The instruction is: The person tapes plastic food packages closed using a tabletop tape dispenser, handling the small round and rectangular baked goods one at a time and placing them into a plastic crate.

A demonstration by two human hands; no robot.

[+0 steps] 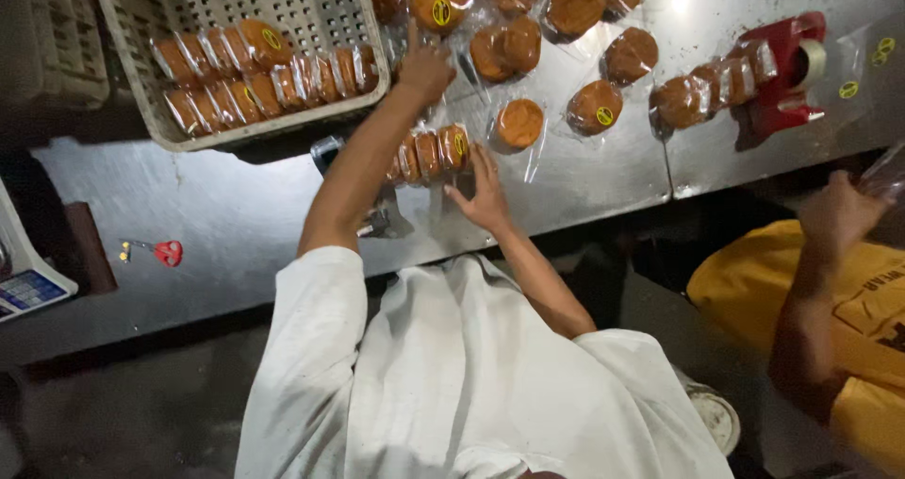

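Round brown cookies in clear wrappers with yellow stickers lie spread over the steel table (236, 215). My left hand (424, 64) reaches far forward and rests on the loose packets, one finger pointing up beside a wrapped cookie (438, 8). Its fingers do not close around anything. My right hand (485, 191) lies nearer to me, fingers spread, touching the right end of a short row of wrapped cookies (429, 154) that stand on edge. A single wrapped cookie (518, 123) lies just beyond that hand.
A pale perforated plastic crate (264, 130) at the back left holds rows of wrapped cookies. A red tape dispenser (787, 74) stands at the right, red-handled scissors (160, 250) and a scale (28, 286) at the left. A co-worker in yellow (848, 290) works at the right.
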